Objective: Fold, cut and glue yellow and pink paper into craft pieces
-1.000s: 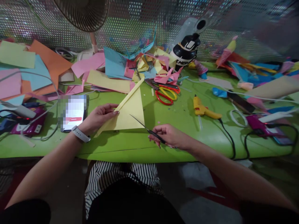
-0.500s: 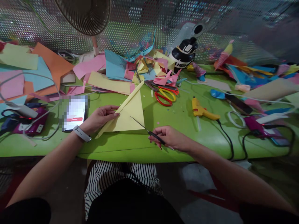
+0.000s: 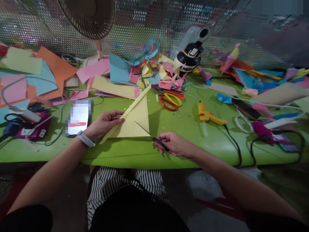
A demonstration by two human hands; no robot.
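A sheet of pale yellow paper (image 3: pixel 135 116), with one long edge folded over into a strip, is pinched at that fold between the thumb and fingers of my left hand (image 3: pixel 108 120). My right hand (image 3: pixel 172 143) grips the dark handle of a thin pointed tool (image 3: pixel 159 142), perhaps closed scissors or a craft knife; I cannot tell which. Its narrow tip lies over the paper's lower right part. Beyond the paper are red-handled and yellow-handled scissors (image 3: pixel 172 100). A pile of folded coloured paper scraps (image 3: pixel 156 71) sits behind them.
A yellow glue gun (image 3: pixel 210 115) with a black cord lies to the right. A lit phone (image 3: pixel 79 117) is left of my left hand. Purple power strips (image 3: pixel 36 127) with cables flank both sides. At the back stand a fan (image 3: pixel 88 16) and a black-and-white bottle (image 3: pixel 189 59).
Both hands stay nearly in place. The pointed tool and my right hand have shifted very slightly left, and the view has moved a little.
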